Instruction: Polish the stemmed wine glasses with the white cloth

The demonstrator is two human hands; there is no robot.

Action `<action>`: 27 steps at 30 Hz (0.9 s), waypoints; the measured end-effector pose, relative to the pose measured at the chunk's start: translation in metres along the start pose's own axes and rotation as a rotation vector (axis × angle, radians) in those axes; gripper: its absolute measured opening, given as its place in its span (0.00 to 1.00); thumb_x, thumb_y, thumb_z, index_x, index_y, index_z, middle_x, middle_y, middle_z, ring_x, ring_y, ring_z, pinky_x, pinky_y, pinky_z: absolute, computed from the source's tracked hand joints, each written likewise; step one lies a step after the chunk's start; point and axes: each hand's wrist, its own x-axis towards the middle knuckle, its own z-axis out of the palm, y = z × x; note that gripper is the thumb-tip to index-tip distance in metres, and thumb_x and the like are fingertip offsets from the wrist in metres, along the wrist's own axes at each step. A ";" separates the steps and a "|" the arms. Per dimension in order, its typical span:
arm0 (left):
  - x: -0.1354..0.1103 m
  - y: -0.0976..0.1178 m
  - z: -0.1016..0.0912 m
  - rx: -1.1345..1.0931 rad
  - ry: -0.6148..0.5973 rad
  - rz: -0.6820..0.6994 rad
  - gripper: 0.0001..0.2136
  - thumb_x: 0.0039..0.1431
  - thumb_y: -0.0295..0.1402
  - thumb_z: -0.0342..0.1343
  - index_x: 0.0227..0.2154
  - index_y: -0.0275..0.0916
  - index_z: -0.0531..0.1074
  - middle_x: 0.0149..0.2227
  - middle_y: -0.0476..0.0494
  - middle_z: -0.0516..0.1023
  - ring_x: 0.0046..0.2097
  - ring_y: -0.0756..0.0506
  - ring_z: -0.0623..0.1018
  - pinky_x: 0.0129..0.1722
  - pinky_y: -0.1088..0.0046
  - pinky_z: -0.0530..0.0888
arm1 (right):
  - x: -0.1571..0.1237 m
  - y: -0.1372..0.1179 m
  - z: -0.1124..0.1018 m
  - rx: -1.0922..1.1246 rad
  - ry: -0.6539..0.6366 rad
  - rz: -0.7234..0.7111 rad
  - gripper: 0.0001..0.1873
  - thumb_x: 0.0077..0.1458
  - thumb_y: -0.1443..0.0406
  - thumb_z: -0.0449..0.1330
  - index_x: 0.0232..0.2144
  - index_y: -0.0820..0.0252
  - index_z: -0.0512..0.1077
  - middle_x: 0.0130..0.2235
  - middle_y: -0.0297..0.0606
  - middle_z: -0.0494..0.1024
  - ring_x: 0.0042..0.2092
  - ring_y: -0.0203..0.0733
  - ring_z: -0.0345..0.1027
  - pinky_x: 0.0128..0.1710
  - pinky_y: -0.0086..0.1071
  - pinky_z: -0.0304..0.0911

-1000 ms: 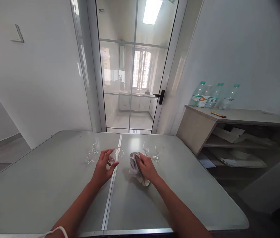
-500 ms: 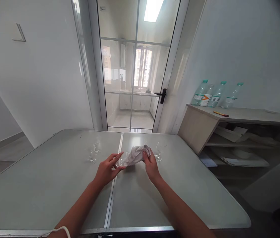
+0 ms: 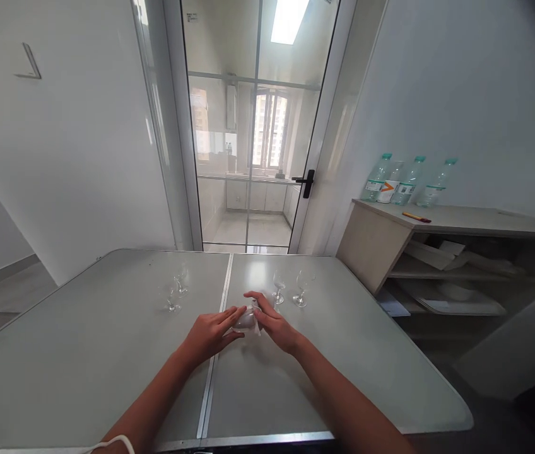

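Over the middle of the table, my left hand (image 3: 217,331) is closed around a clear stemmed glass (image 3: 243,321), which lies tilted on its side between my two hands. Something whitish shows through its bowl, apparently the cloth. My right hand (image 3: 276,326) curls at the glass's right end, with a white cloth (image 3: 257,329) under its fingers. Only a small edge of that cloth sticks out below; the rest is hidden. Just behind my right hand stand two upright stemmed glasses, a nearer one (image 3: 279,291) and another (image 3: 300,293) to its right.
Two more clear glasses, one (image 3: 171,301) in front of the other (image 3: 181,282), stand left of the table's metal seam (image 3: 207,394). On the right, a wooden shelf unit (image 3: 374,249) carries several plastic bottles (image 3: 404,186) and a yellow-and-red pen-like item (image 3: 416,217). Behind the table is a glass door (image 3: 253,126).
My hands have come together, and my right hand has moved left and lower with the cloth. The bundled cloth now mostly disappears into the glass and under my fingers. The view shifted slightly.
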 end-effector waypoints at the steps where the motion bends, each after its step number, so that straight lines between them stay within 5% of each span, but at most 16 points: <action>1: 0.001 0.002 -0.001 -0.046 -0.001 -0.054 0.27 0.63 0.41 0.62 0.64 0.49 0.67 0.52 0.40 0.82 0.43 0.44 0.84 0.40 0.72 0.77 | 0.000 0.000 0.000 -0.017 0.011 -0.007 0.24 0.69 0.50 0.50 0.62 0.48 0.60 0.41 0.35 0.67 0.40 0.41 0.61 0.43 0.35 0.60; 7: 0.020 0.019 -0.015 -0.781 -0.184 -0.583 0.30 0.56 0.47 0.67 0.59 0.41 0.74 0.28 0.49 0.78 0.24 0.51 0.73 0.26 0.75 0.69 | -0.006 -0.001 -0.001 -0.207 0.025 -0.170 0.25 0.70 0.53 0.48 0.65 0.50 0.58 0.36 0.34 0.67 0.36 0.42 0.60 0.42 0.37 0.61; 12: 0.031 0.025 -0.029 -1.259 -0.363 -0.732 0.27 0.56 0.48 0.66 0.51 0.32 0.79 0.23 0.50 0.71 0.21 0.53 0.68 0.22 0.76 0.62 | -0.009 -0.003 -0.004 -0.230 -0.071 -0.245 0.21 0.68 0.57 0.50 0.60 0.54 0.61 0.37 0.36 0.68 0.37 0.43 0.61 0.42 0.38 0.60; 18: 0.020 0.005 -0.029 -1.439 -0.486 -0.916 0.22 0.57 0.51 0.63 0.33 0.32 0.78 0.30 0.41 0.79 0.18 0.57 0.62 0.17 0.79 0.56 | -0.007 0.001 -0.006 -0.290 -0.164 -0.266 0.31 0.55 0.70 0.52 0.62 0.55 0.56 0.41 0.37 0.71 0.40 0.44 0.63 0.43 0.37 0.61; 21: 0.014 -0.005 -0.029 -1.503 -0.617 -1.016 0.25 0.53 0.56 0.64 0.26 0.33 0.74 0.25 0.40 0.79 0.16 0.56 0.62 0.15 0.79 0.53 | -0.007 0.002 -0.008 -0.418 -0.253 -0.328 0.39 0.51 0.72 0.54 0.65 0.54 0.56 0.44 0.39 0.73 0.40 0.44 0.64 0.43 0.37 0.62; 24: 0.015 -0.005 -0.030 -1.491 -0.591 -0.963 0.24 0.53 0.54 0.64 0.26 0.33 0.74 0.24 0.42 0.77 0.16 0.56 0.62 0.15 0.79 0.53 | -0.008 -0.003 -0.007 -0.417 -0.348 -0.339 0.44 0.47 0.72 0.55 0.67 0.52 0.56 0.46 0.39 0.75 0.42 0.45 0.66 0.46 0.38 0.61; 27: 0.020 0.003 -0.030 -1.286 -0.487 -0.806 0.21 0.57 0.51 0.63 0.35 0.32 0.79 0.24 0.46 0.76 0.18 0.55 0.64 0.18 0.78 0.58 | -0.006 -0.012 -0.005 -0.203 -0.312 -0.210 0.43 0.48 0.70 0.54 0.67 0.52 0.58 0.50 0.39 0.75 0.47 0.48 0.65 0.49 0.39 0.60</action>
